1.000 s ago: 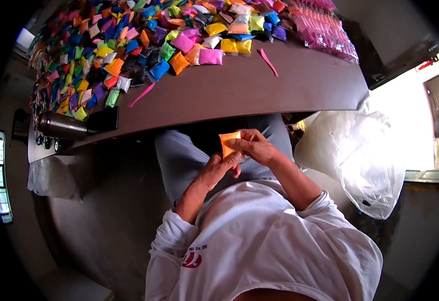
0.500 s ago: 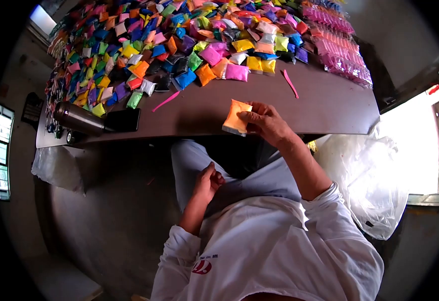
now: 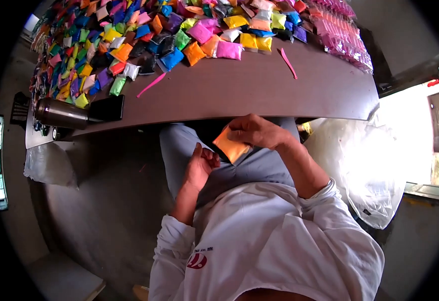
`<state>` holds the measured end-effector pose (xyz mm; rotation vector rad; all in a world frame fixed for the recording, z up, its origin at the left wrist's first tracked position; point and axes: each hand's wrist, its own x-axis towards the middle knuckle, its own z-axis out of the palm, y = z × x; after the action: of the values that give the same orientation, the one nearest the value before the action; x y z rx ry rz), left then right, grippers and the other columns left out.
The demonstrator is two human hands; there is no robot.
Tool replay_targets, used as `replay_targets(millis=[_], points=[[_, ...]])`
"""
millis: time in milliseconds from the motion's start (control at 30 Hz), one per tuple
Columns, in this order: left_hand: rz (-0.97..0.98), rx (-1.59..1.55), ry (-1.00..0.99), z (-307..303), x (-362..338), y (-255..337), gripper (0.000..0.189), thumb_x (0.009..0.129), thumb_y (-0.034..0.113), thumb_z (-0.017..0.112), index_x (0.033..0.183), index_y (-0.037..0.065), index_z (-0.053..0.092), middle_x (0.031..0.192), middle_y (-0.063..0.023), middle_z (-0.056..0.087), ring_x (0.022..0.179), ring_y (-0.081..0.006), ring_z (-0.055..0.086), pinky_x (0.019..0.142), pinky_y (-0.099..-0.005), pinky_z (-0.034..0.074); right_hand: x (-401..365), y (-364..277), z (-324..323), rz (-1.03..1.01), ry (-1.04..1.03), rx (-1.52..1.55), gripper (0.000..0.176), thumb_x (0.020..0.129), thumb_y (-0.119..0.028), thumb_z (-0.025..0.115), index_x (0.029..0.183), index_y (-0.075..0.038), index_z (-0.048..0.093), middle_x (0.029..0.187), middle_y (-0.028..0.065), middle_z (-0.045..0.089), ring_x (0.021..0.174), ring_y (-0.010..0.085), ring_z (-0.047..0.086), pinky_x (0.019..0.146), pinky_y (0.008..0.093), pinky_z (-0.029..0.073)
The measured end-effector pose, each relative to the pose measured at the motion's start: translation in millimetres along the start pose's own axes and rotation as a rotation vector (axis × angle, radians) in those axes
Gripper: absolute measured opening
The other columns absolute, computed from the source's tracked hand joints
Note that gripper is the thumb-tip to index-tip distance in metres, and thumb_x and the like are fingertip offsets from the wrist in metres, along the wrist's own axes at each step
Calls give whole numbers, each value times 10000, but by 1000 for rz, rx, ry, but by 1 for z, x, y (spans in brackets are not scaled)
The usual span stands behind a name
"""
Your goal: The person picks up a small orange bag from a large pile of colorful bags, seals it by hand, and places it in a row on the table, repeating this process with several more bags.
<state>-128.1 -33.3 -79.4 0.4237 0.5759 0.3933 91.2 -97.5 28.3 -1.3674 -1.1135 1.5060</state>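
seemingly midway: pinching 1 orange packet (image 3: 231, 145) in the clamped grip of the right hand (image 3: 257, 133) over the lap, just under the desk (image 3: 239, 95) edge, left hand (image 3: 199, 168) half curled on nothing beside it, many coloured packets (image 3: 144, 35) already spread across the desk.

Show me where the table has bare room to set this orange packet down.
Bare table spans the near edge, from the black phone to the right corner, around both pink sticks. Coloured packets crowd the far half.
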Motion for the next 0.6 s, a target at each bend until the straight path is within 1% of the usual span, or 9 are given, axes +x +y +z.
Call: replay_targets(millis=[133,200,233,267,400,433,500,533,600], points=[[-30,-7,-137,9,2,-4,435,898,499,463,896,74,551,843,-61,579,813,-189,561,734,-320,460,-9,17,9,46,33,-17,341,853,-279,624,1021,18,612,785,33,591,643,95,532,570,213,439],[-86,131,-26,35,-1,-7,529,882,535,466,1119,65,519,1035,-55,570,959,-166,545,796,-309,453,-9,23,10,28,50,-28,345,850,-297,629,1011,7,617,800,39,596,646,99,535,579,213,445],[-85,217,-79,37,1,-11,633,870,557,467,1260,59,428,1173,-47,515,1062,-149,504,853,-298,437,-7,26,10,73,69,-32,367,854,-321,624,1012,10,610,811,38,601,682,97,542,581,226,451],[-21,330,-133,44,0,-14,616,895,526,434,1284,51,383,1176,-86,511,1050,-182,517,881,-337,438,-6,28,9,117,89,-36,390,858,-344,619,1014,12,602,821,37,606,718,94,548,582,239,457],[71,385,-133,58,5,-22,564,893,525,442,1201,53,418,1046,-78,530,865,-157,548,731,-297,468,-3,44,8,119,141,38,398,844,-375,630,982,-2,599,819,30,601,698,102,547,565,230,449],[100,424,-108,60,5,-22,536,898,517,439,1171,56,425,1001,-74,534,812,-148,547,687,-285,469,-5,49,9,99,173,230,372,840,-356,640,960,-6,601,786,31,597,658,106,537,541,233,431],[91,415,-80,61,6,-18,512,903,508,439,1148,58,433,984,-71,537,812,-145,547,684,-282,470,-10,56,15,56,242,625,274,854,-270,637,925,-9,596,779,46,607,643,121,560,546,237,453],[83,402,-49,62,6,-16,489,907,499,439,1126,61,441,968,-68,541,811,-143,547,682,-280,471,-15,58,20,55,245,628,274,854,-270,637,925,-9,596,779,46,607,643,121,560,546,237,453],[83,404,-42,61,6,-19,462,914,481,439,1108,62,460,961,-63,540,815,-142,545,690,-286,470,-25,59,28,-127,157,744,217,867,-208,617,939,-5,595,808,64,622,682,138,597,602,254,502]])
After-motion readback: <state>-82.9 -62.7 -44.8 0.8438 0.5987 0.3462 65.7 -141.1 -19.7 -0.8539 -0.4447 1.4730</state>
